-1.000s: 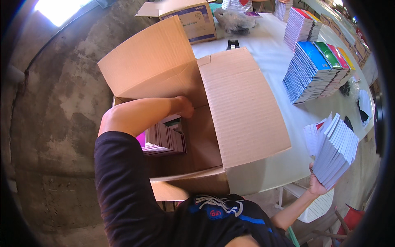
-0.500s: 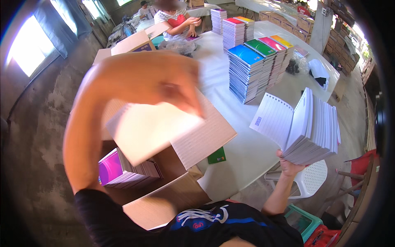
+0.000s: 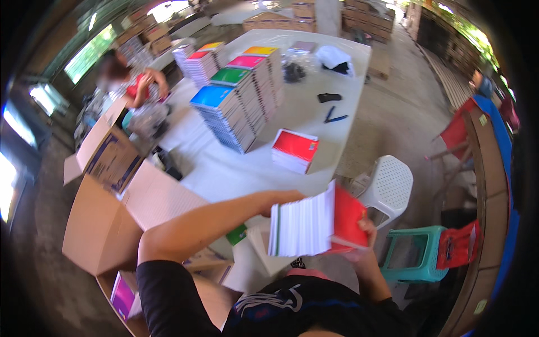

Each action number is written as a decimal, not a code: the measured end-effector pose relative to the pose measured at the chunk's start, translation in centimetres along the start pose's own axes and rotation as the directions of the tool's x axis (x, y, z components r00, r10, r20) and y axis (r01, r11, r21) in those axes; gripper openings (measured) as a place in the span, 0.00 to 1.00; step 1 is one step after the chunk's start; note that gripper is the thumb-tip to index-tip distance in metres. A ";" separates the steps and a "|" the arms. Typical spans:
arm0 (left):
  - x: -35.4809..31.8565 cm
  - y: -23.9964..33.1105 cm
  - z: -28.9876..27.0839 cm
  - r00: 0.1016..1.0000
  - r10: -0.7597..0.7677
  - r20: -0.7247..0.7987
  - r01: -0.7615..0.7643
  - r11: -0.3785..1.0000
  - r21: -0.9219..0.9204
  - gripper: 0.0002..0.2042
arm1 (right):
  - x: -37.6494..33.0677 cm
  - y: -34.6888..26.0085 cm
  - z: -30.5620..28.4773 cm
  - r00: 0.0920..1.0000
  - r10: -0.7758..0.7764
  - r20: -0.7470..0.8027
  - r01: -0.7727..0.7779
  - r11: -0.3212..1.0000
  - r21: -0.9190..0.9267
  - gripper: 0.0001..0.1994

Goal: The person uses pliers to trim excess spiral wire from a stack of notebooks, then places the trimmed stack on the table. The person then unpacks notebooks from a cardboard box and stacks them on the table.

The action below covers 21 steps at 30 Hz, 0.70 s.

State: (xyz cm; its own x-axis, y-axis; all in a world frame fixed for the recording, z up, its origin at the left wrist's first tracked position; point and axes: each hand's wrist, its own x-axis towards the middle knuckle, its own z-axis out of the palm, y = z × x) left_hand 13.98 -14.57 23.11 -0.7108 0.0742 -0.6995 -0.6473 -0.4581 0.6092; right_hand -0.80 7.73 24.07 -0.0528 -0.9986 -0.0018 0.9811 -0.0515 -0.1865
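A thick stack of notebooks [image 3: 302,224] is held in front of my chest, its white page edges facing up and a red cover [image 3: 349,219] on its right side. My right hand [image 3: 364,238] is closed round the red-cover end, fingers over the edge. My left hand [image 3: 285,197] reaches across to the stack's far left edge and grips there; its fingertips are hidden behind the pages. An open cardboard carton [image 3: 101,224] stands at my left, with purple-covered notebooks [image 3: 123,296] inside. A short pile of red notebooks [image 3: 295,150] lies on the table beyond my hands.
On the white-covered table [image 3: 196,174] stand tall stacks of coloured notebooks [image 3: 236,106]. Pliers [image 3: 336,115] and a black object [image 3: 329,98] lie near its right edge. A white stool [image 3: 390,182] and a green stool [image 3: 415,253] are at right. Another person [image 3: 135,84] sits at far left.
The view has swung right. My left hand came down from above the carton to the notebooks. The stack, earlier fanned open in my right hand, is now nearer my body with its red cover showing.
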 end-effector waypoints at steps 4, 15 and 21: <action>0.9 -0.5 3.8 0.975 -0.125 -0.184 0.190 0.900 0.393 0.14 | -4.1 -1.3 -4.6 0.982 0.045 -0.186 -0.071 0.988 -0.136 0.32; 6.5 -4.6 5.8 0.853 -0.330 -0.404 0.425 0.889 0.171 0.36 | -5.0 1.7 -7.5 0.903 0.271 -0.333 -0.284 0.959 0.011 0.32; 5.3 -0.5 9.2 0.859 -0.271 -0.434 0.385 0.901 0.199 0.41 | -5.7 1.7 -13.6 0.912 0.294 -0.287 -0.314 0.949 -0.025 0.35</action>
State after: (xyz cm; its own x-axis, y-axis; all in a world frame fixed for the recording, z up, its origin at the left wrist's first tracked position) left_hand 7.98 -5.84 22.51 -0.3152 -0.1967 -0.9284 -0.9119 -0.2083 0.3537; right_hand -1.34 13.45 10.37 0.1872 -0.9222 -0.3383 0.9429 0.2652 -0.2013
